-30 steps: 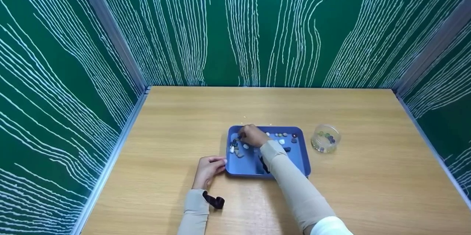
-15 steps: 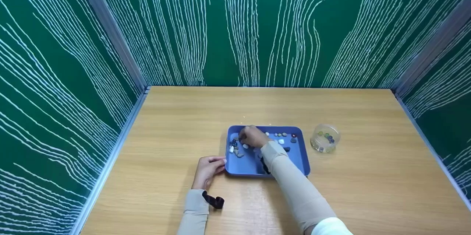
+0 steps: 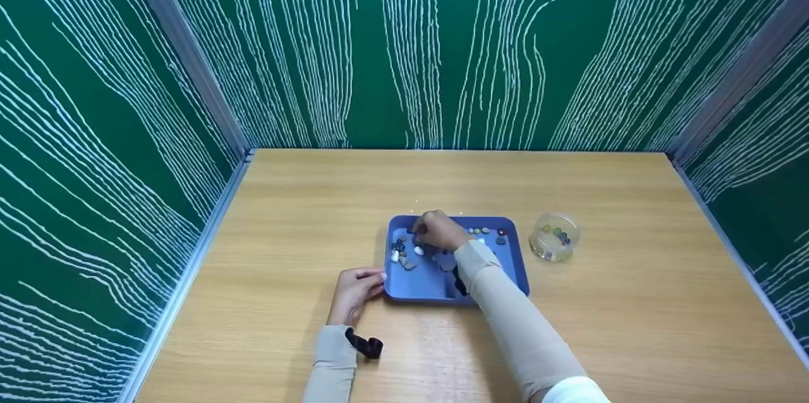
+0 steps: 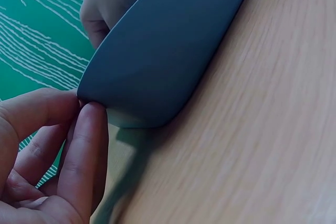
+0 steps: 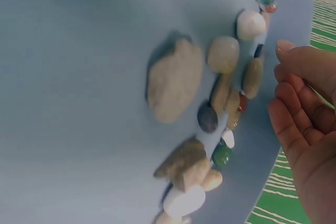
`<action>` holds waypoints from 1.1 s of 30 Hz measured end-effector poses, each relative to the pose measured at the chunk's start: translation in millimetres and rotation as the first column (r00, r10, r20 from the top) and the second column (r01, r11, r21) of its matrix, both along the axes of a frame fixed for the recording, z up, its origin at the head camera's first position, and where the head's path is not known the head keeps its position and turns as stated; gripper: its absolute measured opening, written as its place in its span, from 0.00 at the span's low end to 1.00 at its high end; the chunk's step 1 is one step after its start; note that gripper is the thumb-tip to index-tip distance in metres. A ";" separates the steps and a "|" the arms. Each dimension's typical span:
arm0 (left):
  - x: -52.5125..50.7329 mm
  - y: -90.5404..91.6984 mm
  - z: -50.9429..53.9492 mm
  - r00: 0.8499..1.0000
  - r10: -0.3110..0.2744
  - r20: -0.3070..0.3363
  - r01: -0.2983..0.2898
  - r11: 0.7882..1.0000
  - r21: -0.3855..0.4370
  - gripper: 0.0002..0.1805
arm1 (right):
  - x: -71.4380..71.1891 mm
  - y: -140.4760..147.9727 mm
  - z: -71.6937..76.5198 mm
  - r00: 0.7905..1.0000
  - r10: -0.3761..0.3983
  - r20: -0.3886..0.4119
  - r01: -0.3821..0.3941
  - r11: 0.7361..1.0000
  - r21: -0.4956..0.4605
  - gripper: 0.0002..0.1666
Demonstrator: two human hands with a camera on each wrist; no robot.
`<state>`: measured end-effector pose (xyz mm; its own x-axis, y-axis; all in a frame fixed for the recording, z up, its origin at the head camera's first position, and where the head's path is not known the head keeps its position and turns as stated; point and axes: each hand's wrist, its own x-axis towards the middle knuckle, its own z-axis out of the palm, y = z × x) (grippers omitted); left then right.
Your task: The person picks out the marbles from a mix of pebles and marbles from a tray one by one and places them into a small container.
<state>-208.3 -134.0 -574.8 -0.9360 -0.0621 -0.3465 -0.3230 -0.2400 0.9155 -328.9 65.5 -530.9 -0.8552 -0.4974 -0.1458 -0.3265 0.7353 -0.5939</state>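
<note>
A shallow blue tray (image 3: 420,289) lies on the table with stones and glass pieces scattered in it. My left hand (image 3: 354,292) pinches its near-left rim; the left wrist view shows thumb and finger at the tray's corner (image 4: 157,51). Over the tray's far-left part is my right hand (image 3: 442,230). In the right wrist view this hand (image 5: 315,103) has its thumb apart from loosely bent fingers, with nothing visible between them. Beside it lie a brown oval stone (image 5: 253,78), a large beige stone (image 5: 176,82), a dark pebble (image 5: 208,119) and a green glass piece (image 5: 222,155).
A clear round container (image 3: 555,237) with several coloured marbles stands right of the tray. Small pale crumbs lie on the wooden table (image 3: 303,201) behind the tray. Green walls (image 3: 493,49) with white lines enclose the table at the back and sides.
My right hand has shifted slightly to the right over the tray, uncovering more of the tray's far-left part. My left hand keeps its hold on the rim.
</note>
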 end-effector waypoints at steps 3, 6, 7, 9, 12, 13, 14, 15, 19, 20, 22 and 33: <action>0.6 0.0 0.5 1.000 -0.009 0.001 0.009 1.000 0.000 0.16 | 1.5 6.1 4.8 1.000 -0.011 0.008 0.011 1.000 0.007 0.13; 3.0 -0.2 7.0 1.000 -0.020 0.006 0.020 1.000 0.001 0.17 | 3.2 12.5 9.8 1.000 -0.018 0.006 0.018 1.000 0.015 0.13; 2.9 -0.3 6.6 1.000 -0.020 0.006 0.020 1.000 0.003 0.17 | 3.6 14.9 11.3 1.000 -0.013 -0.005 0.013 1.000 0.015 0.13; 3.0 -0.1 6.1 1.000 -0.018 0.004 0.018 1.000 0.006 0.17 | 3.9 19.8 14.8 1.000 -0.006 -0.024 0.006 1.000 0.007 0.12; 2.0 0.0 2.4 1.000 -0.010 -0.007 0.010 1.000 0.013 0.17 | 3.9 26.8 20.2 0.999 0.001 -0.050 -0.001 1.000 0.002 0.12; 0.6 -0.2 -1.6 1.000 -0.005 -0.006 0.005 1.000 0.011 0.17 | 4.0 28.8 22.2 0.999 -0.004 -0.047 0.005 1.000 0.005 0.13; 0.6 -0.1 -1.4 1.000 -0.006 -0.003 0.006 1.000 0.011 0.17 | 4.1 31.2 24.0 0.999 -0.008 -0.045 0.008 1.000 0.006 0.13; 0.6 -0.2 -1.3 1.000 -0.006 0.002 0.006 1.000 0.008 0.16 | 4.3 33.5 25.5 0.999 -0.015 -0.040 0.015 1.000 0.009 0.13; 0.7 0.3 -1.3 1.000 -0.003 0.013 0.003 1.000 -0.004 0.16 | 5.8 45.2 29.7 0.999 -0.015 -0.051 0.016 1.000 0.016 0.13; 0.8 0.4 -1.2 1.000 -0.002 0.014 0.002 1.000 -0.007 0.16 | 6.0 48.2 30.3 0.998 -0.016 -0.054 0.017 1.000 0.017 0.13; 1.2 0.7 -0.6 1.000 -0.003 0.012 0.003 1.000 -0.012 0.16 | 6.9 54.0 31.7 0.998 -0.022 -0.058 0.023 1.000 0.018 0.13; 0.8 0.6 -1.4 1.000 0.000 0.017 0.000 1.000 -0.006 0.15 | 13.0 80.7 41.7 0.995 -0.096 -0.036 0.096 0.995 -0.023 0.13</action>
<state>-207.5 -133.4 -576.2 -0.9298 -0.0639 -0.3624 -0.3391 -0.2343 0.9111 -315.9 146.2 -489.2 -0.9037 -0.4155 -0.1034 -0.2770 0.7515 -0.5987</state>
